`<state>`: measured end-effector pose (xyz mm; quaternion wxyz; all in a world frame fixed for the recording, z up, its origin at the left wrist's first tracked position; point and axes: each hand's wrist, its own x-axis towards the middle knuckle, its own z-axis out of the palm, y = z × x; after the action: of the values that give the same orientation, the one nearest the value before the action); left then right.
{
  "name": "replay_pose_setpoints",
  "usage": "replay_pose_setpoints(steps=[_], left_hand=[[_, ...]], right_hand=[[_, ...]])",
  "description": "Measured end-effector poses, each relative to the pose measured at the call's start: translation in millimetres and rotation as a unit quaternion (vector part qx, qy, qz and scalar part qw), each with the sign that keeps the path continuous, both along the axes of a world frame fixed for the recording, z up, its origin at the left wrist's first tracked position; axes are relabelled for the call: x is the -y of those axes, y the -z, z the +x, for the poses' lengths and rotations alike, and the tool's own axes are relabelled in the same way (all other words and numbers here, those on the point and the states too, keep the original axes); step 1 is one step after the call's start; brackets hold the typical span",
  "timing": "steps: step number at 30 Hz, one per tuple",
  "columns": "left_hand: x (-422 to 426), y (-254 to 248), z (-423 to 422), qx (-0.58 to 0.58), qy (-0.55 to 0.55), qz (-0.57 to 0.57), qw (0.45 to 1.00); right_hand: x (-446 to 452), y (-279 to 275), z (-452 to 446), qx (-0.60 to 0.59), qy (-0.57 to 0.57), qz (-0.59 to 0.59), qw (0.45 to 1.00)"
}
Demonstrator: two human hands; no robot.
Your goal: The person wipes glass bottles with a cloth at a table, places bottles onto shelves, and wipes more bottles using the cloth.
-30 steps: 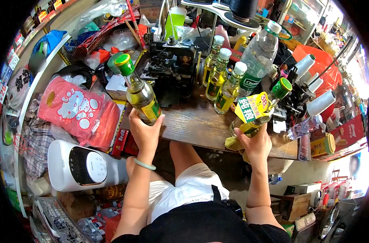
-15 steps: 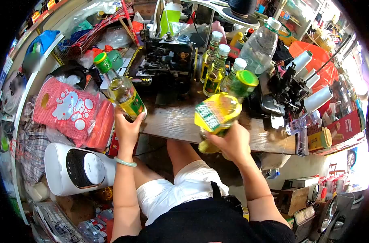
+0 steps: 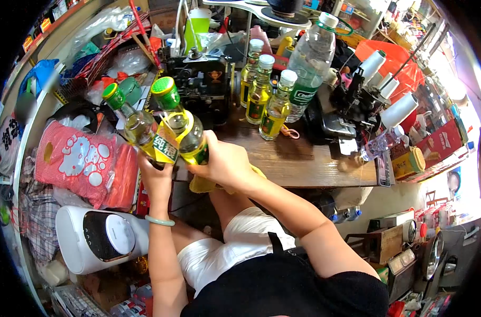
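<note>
Your left hand [image 3: 157, 171] is curled around the lower body of a clear glass bottle with a green-and-yellow cap [image 3: 138, 128], and your right hand [image 3: 224, 161] wraps the base of a second green-capped glass bottle [image 3: 194, 128] just to its right. Both are raised over the near left edge of the brown wooden table [image 3: 309, 164], necks leaning left and far; gripping them low seems to leave caps and necks uncovered. A yellow paper tag with green-and-white lettering [image 3: 165, 149] hides where the bodies meet, so you cannot tell whether they touch. A crumpled yellow cloth [image 3: 202, 184] hangs below your right hand; whether your fingers pinch it is hidden. Beyond, a black metal sewing machine [image 3: 198, 79] crowds the far side, while three small white-capped bottles of yellow liquid [image 3: 275, 113] stand in a row to the right, before a large clear plastic bottle [image 3: 305, 63]. At left, a pink cartoon-print bag [image 3: 74, 158] and a white rounded appliance [image 3: 103, 238] limit elbow room.
</note>
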<state>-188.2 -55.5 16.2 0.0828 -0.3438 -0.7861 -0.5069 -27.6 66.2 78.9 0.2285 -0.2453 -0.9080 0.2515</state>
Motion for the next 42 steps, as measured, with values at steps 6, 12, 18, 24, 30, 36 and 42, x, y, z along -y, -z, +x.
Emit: replay_pose_setpoints(steps=[6,12,18,24,30,36,42], left_hand=[[6.3,10.6,15.8,0.004,-0.019,-0.008,1.000],[30.9,25.8,100.3,-0.223,-0.001,0.151,0.963],[-43.1,-25.9,159.6,-0.070,0.261,0.136,0.953],[-137.9,-49.0,165.7,-0.074,0.190,0.008,0.979],[-169.8,-51.7,174.2,-0.102,0.106,-0.059,0.987],[-131.3,-51.7,178.7,-0.056,0.159,-0.034,0.985],[-92.3,-45.0,180.6,-0.103,0.232,-0.009,0.967]], right_hand=[[-4.5,3.2,16.9,0.005,-0.009,-0.047,0.999],[-25.3,36.0,92.4,-0.269,0.030,-0.180,0.946],[-43.3,32.5,181.1,-0.506,0.167,-0.669,0.518],[-16.4,32.8,217.8,-0.534,0.088,-0.668,0.510],[-12.4,57.8,228.8,-0.523,0.110,-0.680,0.502],[-10.7,43.8,223.1,-0.567,-0.060,-0.739,0.358],[-18.3,30.2,184.6,-0.550,-0.037,-0.416,0.723]])
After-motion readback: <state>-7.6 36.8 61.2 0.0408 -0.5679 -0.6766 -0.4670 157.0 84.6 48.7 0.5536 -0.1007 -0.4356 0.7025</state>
